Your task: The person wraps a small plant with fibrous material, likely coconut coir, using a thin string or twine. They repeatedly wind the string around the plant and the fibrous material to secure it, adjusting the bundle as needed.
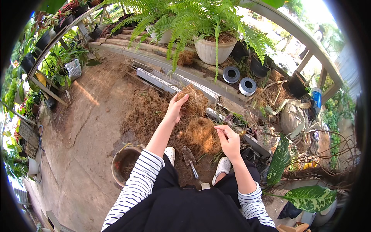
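Observation:
My left hand (pixel 176 108) grips a clump of brown coconut fibre (pixel 195 100), its thumb on the near side and the other fingers hidden. To its right and nearer to me, my right hand (pixel 228 139) has thumb and forefinger pinched together at the edge of a looser, sunlit heap of fibre (pixel 203 135); a few strands appear between the fingertips. Dark soil mixed with fibre (pixel 147 111) spreads on the ground beneath and left of the hands. A soil-covered hand trowel (pixel 189 159) lies between my feet, its handle towards me.
A round pot (pixel 116 166) with some soil stands by my left foot. Metal bars (pixel 156 79) lie beyond the soil. Behind them are a white pot (pixel 215 50) with a fern and two grey-white rolls (pixel 247 86). Variegated leaves (pixel 310 198) reach in at right.

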Demonstrator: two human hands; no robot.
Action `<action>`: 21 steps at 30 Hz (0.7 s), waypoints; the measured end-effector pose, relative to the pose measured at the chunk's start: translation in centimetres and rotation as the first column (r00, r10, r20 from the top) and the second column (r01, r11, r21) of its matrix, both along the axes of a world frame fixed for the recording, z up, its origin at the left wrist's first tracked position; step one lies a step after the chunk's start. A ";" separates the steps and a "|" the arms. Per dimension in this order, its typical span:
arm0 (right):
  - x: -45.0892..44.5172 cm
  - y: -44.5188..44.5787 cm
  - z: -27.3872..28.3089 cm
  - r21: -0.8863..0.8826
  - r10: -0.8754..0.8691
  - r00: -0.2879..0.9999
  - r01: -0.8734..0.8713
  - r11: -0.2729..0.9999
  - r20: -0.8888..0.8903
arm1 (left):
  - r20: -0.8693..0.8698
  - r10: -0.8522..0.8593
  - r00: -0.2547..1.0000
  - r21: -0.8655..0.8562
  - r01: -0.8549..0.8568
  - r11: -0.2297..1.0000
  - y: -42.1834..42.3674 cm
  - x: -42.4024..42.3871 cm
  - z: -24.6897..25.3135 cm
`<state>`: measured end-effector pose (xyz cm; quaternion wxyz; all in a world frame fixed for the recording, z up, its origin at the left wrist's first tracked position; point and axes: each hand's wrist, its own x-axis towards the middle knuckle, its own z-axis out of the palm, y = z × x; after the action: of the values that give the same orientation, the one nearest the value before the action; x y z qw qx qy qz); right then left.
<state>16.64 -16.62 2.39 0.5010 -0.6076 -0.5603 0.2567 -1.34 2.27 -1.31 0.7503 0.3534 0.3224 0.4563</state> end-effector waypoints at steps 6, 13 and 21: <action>-0.9 0.4 -1.7 -0.034 0.042 0.999 -0.042 0.999 -0.013 | 0.082 0.026 0.996 -0.121 -0.016 0.992 -0.2 -0.3 0.3; -0.9 1.7 -3.6 -0.147 0.167 0.985 -0.159 0.976 0.044 | 0.231 -0.140 0.963 -0.118 0.171 0.978 -0.7 -0.8 -0.4; 2.9 3.0 -3.4 -0.126 0.107 0.964 -0.077 0.989 0.244 | 0.097 -0.406 0.909 -0.069 0.413 0.908 -4.4 -0.7 1.5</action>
<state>19.55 -13.59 -1.05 0.3780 -0.6363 -0.6308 0.2332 -2.06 -2.14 0.19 0.8565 0.3611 0.2302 0.2881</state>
